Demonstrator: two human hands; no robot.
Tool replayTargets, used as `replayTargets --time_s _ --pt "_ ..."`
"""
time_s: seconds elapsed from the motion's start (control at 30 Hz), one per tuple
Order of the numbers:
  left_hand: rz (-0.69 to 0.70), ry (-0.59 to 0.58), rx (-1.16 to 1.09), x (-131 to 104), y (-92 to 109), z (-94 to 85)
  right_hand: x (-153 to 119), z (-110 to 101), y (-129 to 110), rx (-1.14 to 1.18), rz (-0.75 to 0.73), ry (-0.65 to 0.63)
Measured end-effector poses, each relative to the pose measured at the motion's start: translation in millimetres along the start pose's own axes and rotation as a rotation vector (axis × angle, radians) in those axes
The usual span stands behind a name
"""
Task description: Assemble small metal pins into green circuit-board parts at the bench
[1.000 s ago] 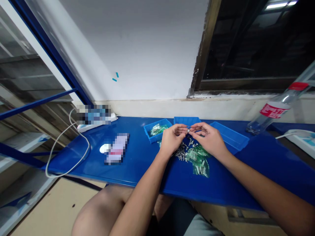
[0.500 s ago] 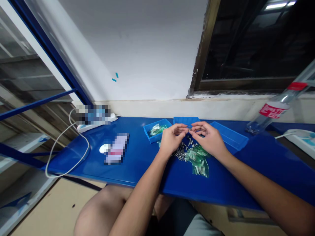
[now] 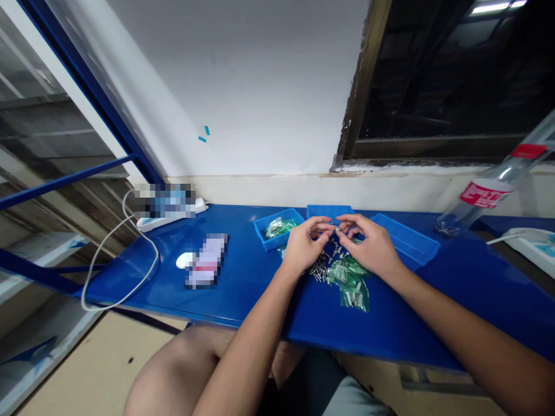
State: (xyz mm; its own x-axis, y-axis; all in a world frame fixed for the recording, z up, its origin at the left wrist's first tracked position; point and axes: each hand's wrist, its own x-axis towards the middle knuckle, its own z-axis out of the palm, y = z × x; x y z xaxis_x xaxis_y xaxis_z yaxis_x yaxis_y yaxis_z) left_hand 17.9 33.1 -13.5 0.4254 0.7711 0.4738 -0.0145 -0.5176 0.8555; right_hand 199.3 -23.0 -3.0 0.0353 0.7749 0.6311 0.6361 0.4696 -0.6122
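My left hand (image 3: 309,242) and my right hand (image 3: 366,241) meet fingertip to fingertip above the blue table. Pinched between them is a small metal part (image 3: 335,225), too small to make out in detail; both hands are closed on it. Beneath my fingers lies a heap of small screw-like metal pieces (image 3: 319,270). Clear green plastic bags (image 3: 353,286) with metal pieces inside lie beside the heap, partly under my right hand. Behind my left hand, a blue tray (image 3: 263,241) holds more such bags.
A second blue tray (image 3: 329,210) stands by the wall, and a third blue tray (image 3: 411,245) is behind my right hand. At right a plastic bottle (image 3: 481,193) leans. A phone-like object (image 3: 208,261), a white disc (image 3: 185,260) and a white cable (image 3: 125,308) are at left.
Both hands stay together at nearly the same spot, still pinching the small metal part. The fingers have shifted only slightly, and the whole view has moved a little.
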Motion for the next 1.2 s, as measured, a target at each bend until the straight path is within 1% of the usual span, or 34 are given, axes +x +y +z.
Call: replayTargets --time_s 0.03,0.1,0.17,0.23,0.3,0.37,0.43,0.5,0.57,0.6,0.67,0.77,0.87,0.93,1.0,1.1,1.2 --pt "0.009 -0.016 0.043 -0.6 1.4 0.1 1.1 -1.4 -1.2 -0.045 -0.023 -0.005" --pt "0.048 -0.069 0.205 -2.3 3.0 0.0 3.8 -5.6 -2.2 -0.134 -0.058 -0.009" --pt "0.107 -0.157 0.399 -4.1 2.3 -0.3 6.8 -11.6 0.3 -0.216 -0.071 0.005" --pt "0.164 -0.245 0.537 -5.7 -0.7 -0.5 9.6 -19.5 7.0 -0.314 -0.079 0.023" --pt "0.188 -0.298 0.595 -6.7 -4.1 -0.6 11.9 -28.5 16.5 -0.450 -0.096 0.006" --pt "0.178 -0.317 0.622 -7.0 -6.1 -0.8 13.3 -37.6 26.3 -0.588 -0.038 0.002" --pt "0.150 -0.326 0.642 -6.7 -6.2 -1.1 13.8 -45.1 34.0 -0.695 0.076 -0.022" --pt "0.119 -0.325 0.659 -6.2 -5.1 -1.5 13.7 -49.8 39.1 -0.770 0.207 -0.076" --pt "0.093 -0.319 0.668 -5.8 -3.6 -1.9 13.4 -51.4 41.8 -0.823 0.309 -0.141" --pt "0.084 -0.316 0.670 -5.6 -3.0 -2.2 13.2 -51.3 42.6 -0.843 0.338 -0.167" --pt "0.069 -0.310 0.671 -5.3 -1.8 -2.5 12.8 -50.3 43.5 -0.862 0.348 -0.191" --pt "0.053 -0.295 0.667 -5.3 0.2 -2.7 12.5 -49.2 42.6 -0.853 0.309 -0.189" --pt "0.029 -0.286 0.634 -5.7 2.9 -2.1 12.8 -49.3 39.2 -0.843 0.272 -0.143" --pt "0.006 -0.284 0.613 -6.2 4.6 -1.5 13.4 -48.2 36.6 -0.800 0.184 -0.096" --pt "-0.010 -0.283 0.608 -6.8 5.9 -0.8 14.0 -45.0 34.7 -0.708 0.050 -0.083" --pt "-0.001 -0.274 0.607 -7.1 6.8 -0.2 13.8 -37.2 33.3 -0.562 -0.114 -0.157" --pt "0.014 -0.242 0.582 -6.1 7.4 0.1 12.5 -30.3 30.8 -0.479 -0.174 -0.239"
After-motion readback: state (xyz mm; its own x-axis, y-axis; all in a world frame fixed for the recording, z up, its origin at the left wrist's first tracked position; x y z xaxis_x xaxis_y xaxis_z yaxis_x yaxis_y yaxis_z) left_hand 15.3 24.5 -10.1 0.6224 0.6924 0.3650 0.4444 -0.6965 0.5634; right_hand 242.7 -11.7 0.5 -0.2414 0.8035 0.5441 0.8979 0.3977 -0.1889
